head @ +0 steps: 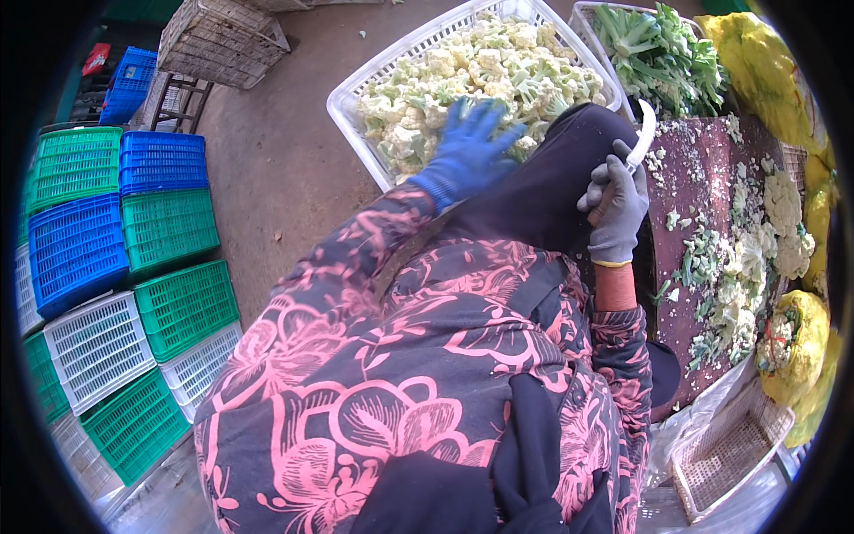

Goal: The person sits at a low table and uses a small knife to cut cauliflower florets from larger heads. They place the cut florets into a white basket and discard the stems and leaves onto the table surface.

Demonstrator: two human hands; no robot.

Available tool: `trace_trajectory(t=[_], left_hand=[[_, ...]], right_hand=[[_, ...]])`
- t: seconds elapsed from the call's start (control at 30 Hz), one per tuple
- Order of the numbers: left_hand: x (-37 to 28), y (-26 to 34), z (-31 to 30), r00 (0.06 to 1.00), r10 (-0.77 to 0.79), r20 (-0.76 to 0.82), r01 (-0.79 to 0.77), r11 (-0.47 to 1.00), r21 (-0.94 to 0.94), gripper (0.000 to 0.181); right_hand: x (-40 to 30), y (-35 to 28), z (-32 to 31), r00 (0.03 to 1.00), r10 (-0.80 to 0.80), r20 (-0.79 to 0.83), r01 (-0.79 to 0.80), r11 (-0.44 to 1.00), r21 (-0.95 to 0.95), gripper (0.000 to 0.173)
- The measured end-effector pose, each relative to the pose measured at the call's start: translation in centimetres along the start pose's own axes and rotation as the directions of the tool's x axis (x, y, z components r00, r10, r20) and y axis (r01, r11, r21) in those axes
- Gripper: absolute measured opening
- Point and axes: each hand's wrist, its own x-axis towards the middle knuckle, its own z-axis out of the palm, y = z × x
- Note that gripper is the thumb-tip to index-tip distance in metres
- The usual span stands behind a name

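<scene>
My left hand (470, 153), in a blue knitted glove, is spread flat at the near edge of the cauliflower florets (490, 63). It is slightly blurred; whether it touches them I cannot tell. The florets fill a white plastic crate (360, 140) on the floor. My right hand (617, 207), in a grey glove with a bared thumb, grips a knife with a curved blade (644, 133), pointing up and away from me. That hand is beside my knee, left of a dark red board (687, 160) strewn with cauliflower crumbs, trimmings and larger pieces (750, 260).
Stacked green, blue and white crates (170, 230) line the left. A weathered crate (220, 43) rests on a stand at upper left. Cauliflower leaves (667, 60) fill another crate at upper right. Yellow sacks (760, 67) lie along the right, above a woven-looking plastic basket (730, 447).
</scene>
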Motion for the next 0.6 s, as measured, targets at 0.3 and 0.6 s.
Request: trace_trajectory(t=[0.3, 0.6], left_hand=[[-0.6, -6.6, 1.1, 0.987, -0.092, -0.13, 0.107, 0.988, 0.113, 0.043], [-2.8, -5.2, -1.1, 0.995, -0.032, 0.092, 0.032, 0.999, 0.007, 0.061]], right_hand=[[0.0, -0.3, -1.9, 0.997, 0.029, -0.076, -0.024, 0.998, 0.066, 0.033], [0.2, 0.0, -2.5, 0.992, 0.051, -0.115, -0.044, 0.997, 0.061, 0.03]])
